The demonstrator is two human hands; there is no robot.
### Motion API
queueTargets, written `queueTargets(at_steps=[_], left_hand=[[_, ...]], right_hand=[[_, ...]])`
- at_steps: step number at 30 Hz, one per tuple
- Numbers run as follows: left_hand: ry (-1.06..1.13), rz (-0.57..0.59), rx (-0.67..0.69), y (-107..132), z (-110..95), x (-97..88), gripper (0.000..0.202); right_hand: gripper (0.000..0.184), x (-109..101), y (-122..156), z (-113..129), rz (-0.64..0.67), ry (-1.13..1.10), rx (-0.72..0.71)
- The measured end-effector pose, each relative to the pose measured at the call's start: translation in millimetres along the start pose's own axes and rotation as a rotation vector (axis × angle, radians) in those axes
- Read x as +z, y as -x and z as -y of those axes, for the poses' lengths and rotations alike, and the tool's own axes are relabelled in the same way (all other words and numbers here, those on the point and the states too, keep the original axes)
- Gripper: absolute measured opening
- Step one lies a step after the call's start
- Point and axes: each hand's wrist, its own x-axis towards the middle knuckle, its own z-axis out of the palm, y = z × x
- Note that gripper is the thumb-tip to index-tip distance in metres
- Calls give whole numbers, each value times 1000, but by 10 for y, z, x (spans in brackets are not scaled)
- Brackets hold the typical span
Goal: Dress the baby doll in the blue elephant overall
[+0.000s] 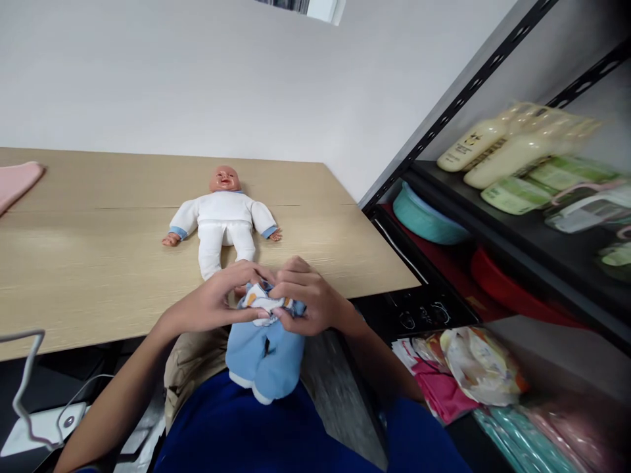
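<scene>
Over my lap I hold a small pair of light blue baby pants (266, 358) with white cuffs at the leg ends. A white, orange-patterned part bunches up at the waist. My left hand (224, 295) grips that gathered waist from the left, fingers curled over it. From the other side my right hand (308, 299) pinches the same bunched cloth. Just beyond my hands a baby doll (225, 210) lies face up on the wooden table (98, 263), in white clothing with blue neck and wrist trim. My hands partly hide its feet.
A pink cloth (20, 184) lies at the table's far left. To the right, a black shelf (517, 230) holds cream-coloured bottles (473, 144), green packs (517, 195), a teal basin (428, 217) and a red basin (513, 289). Packed bags (483, 364) sit below. A white cable (22, 381) hangs lower left.
</scene>
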Motion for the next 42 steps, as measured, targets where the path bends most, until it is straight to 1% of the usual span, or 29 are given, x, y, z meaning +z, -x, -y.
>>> queueTargets(at_steps=[4, 6, 8, 11, 14, 15, 16, 17, 18, 20, 21, 22, 23, 25, 27, 29, 30, 31, 33, 35, 36, 38, 39, 41, 42], left_hand=[[-69, -82, -16, 43, -20, -57, 31], [-90, -117, -39, 71, -3, -65, 31], [-125, -167, -65, 91, 33, -83, 32], [-152, -257, -67, 116, 101, -161, 32], [-138, -305, -78, 146, 162, -284, 36], [-131, -321, -75, 155, 180, -324, 36], [-123, -340, -62, 162, 198, -358, 35], [-116, -359, -41, 167, 216, -386, 34], [-111, -374, -19, 170, 235, -407, 33], [-115, -392, 3, 174, 269, -431, 32], [-118, -396, 2, 177, 282, -436, 32], [-120, -397, -6, 181, 292, -437, 33], [-118, -393, -19, 185, 298, -437, 32], [-100, -353, -65, 192, 299, -434, 36], [-70, -281, -138, 184, 298, -425, 48], [-37, -232, -200, 155, 308, -414, 57], [-19, -232, -218, 134, 321, -409, 57], [0, -249, -226, 112, 337, -406, 55], [33, -316, -216, 75, 376, -406, 49], [32, -389, -207, 61, 402, -413, 46], [12, -413, -216, 66, 404, -419, 47], [-46, -425, -263, 97, 381, -433, 51], [-72, -404, -299, 119, 359, -442, 53], [-91, -304, -357, 168, 316, -468, 54], [-81, -240, -365, 191, 300, -485, 53]], right_hand=[[15, -59, -38, -20, 23, -2, 138], [14, -55, -50, -46, 43, -61, 193], [15, -22, -57, -99, 34, -169, 237], [26, 66, -50, -233, -40, -370, 343], [41, 146, -48, -386, -129, -497, 568], [45, 159, -55, -433, -130, -525, 630], [49, 165, -67, -476, -99, -554, 661], [53, 164, -83, -515, -24, -581, 663], [57, 158, -100, -549, 86, -602, 639], [54, 148, -130, -600, 323, -612, 574], [50, 149, -141, -616, 396, -610, 554], [48, 157, -150, -626, 417, -605, 546], [48, 174, -157, -632, 388, -602, 547], [56, 228, -168, -636, 244, -612, 566], [66, 296, -181, -644, 112, -638, 604], [68, 359, -188, -667, 51, -659, 657], [68, 384, -187, -685, 51, -664, 686], [70, 404, -180, -707, 79, -666, 709], [76, 428, -151, -758, 207, -664, 730], [86, 440, -111, -803, 367, -665, 709], [90, 446, -92, -817, 420, -668, 688], [90, 460, -62, -827, 430, -694, 647], [85, 471, -53, -823, 409, -721, 636], [70, 500, -46, -806, 362, -779, 649], [65, 517, -48, -796, 339, -797, 672]])
